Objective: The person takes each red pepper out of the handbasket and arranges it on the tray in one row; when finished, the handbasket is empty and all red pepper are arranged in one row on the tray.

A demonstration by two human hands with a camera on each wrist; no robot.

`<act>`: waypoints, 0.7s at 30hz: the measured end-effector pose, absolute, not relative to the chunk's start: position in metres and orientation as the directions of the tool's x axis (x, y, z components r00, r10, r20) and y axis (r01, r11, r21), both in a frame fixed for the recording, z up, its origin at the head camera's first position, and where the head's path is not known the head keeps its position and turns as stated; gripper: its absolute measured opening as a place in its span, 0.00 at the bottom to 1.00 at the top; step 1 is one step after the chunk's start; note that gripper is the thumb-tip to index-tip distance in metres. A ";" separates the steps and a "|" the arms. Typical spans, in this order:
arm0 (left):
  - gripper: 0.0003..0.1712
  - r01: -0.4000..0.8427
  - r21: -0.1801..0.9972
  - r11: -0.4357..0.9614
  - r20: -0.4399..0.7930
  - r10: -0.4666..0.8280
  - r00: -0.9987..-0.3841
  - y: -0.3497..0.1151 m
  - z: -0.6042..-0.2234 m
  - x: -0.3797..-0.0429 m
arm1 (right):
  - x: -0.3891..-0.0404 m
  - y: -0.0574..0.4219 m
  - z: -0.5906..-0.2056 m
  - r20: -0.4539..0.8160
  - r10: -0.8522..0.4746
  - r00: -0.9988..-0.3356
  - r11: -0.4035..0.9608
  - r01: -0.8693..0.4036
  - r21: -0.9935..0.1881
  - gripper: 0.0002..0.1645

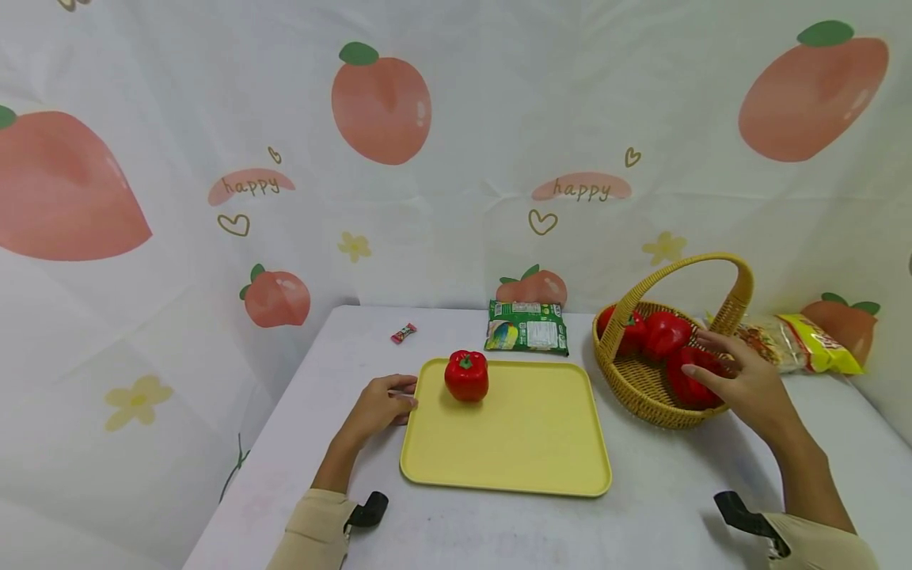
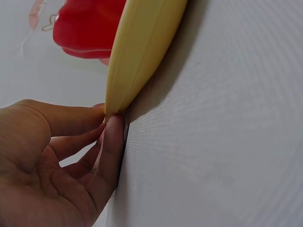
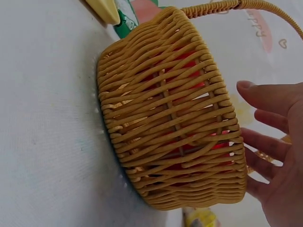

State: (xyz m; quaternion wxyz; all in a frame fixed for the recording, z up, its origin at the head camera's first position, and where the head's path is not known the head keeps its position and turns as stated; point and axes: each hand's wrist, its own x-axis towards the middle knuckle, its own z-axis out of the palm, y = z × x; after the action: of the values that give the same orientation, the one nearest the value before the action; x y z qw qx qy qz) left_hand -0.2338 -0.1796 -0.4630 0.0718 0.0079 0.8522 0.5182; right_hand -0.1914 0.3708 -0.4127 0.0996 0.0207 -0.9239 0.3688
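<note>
A yellow tray (image 1: 527, 443) lies on the table with one red bell pepper (image 1: 466, 378) upright near its far left corner. My left hand (image 1: 381, 408) pinches the tray's left rim, thumb on one side and fingers on the other, as the left wrist view shows. On the right stands a woven basket (image 1: 650, 410) with an arched handle, holding red bell peppers (image 1: 666, 334). Over its right side is my right hand (image 1: 744, 388), thumb spread from the fingers, at the nearest bell pepper (image 1: 689, 386). Whether it touches that pepper I cannot tell; the basket wall hides the fingertips in the right wrist view.
Behind the tray lies a green packet (image 1: 527, 328), and a small red wrapped candy (image 1: 403, 333) is farther left. A clear and yellow snack bag (image 1: 819, 344) lies behind the basket to the right. A printed cloth (image 1: 442, 237) hangs behind the table.
</note>
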 end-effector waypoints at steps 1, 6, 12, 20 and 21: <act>0.25 -0.061 0.885 0.462 -0.114 0.087 -0.990 -0.180 -0.463 -0.234 | -0.192 0.371 -0.413 0.191 0.037 -0.981 0.729 -0.104 -0.677 0.45; 0.25 -0.061 0.887 0.457 -0.113 0.087 -0.990 -0.180 -0.464 -0.234 | -0.193 0.369 -0.414 0.156 0.043 -0.987 0.732 -0.075 -0.677 0.47; 0.25 -0.061 0.885 0.461 -0.114 0.087 -0.990 -0.180 -0.463 -0.234 | -0.193 0.367 -0.416 0.146 0.036 -0.989 0.738 -0.072 -0.671 0.47; 0.25 -0.064 0.885 0.461 -0.116 0.086 -0.989 -0.179 -0.463 -0.234 | -0.195 0.362 -0.417 0.178 -0.005 -0.984 0.733 -0.125 -0.668 0.43; 0.25 -0.065 0.885 0.460 -0.117 0.085 -0.990 -0.179 -0.463 -0.233 | -0.196 0.361 -0.418 0.177 -0.008 -0.984 0.736 -0.126 -0.665 0.43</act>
State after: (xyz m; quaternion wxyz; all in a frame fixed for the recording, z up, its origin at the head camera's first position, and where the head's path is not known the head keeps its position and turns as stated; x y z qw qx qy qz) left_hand -0.2335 -0.1795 -0.4629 0.0721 0.0058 0.8514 0.5194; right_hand -0.1957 0.3614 -0.4181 0.0813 0.0362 -0.9280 0.3617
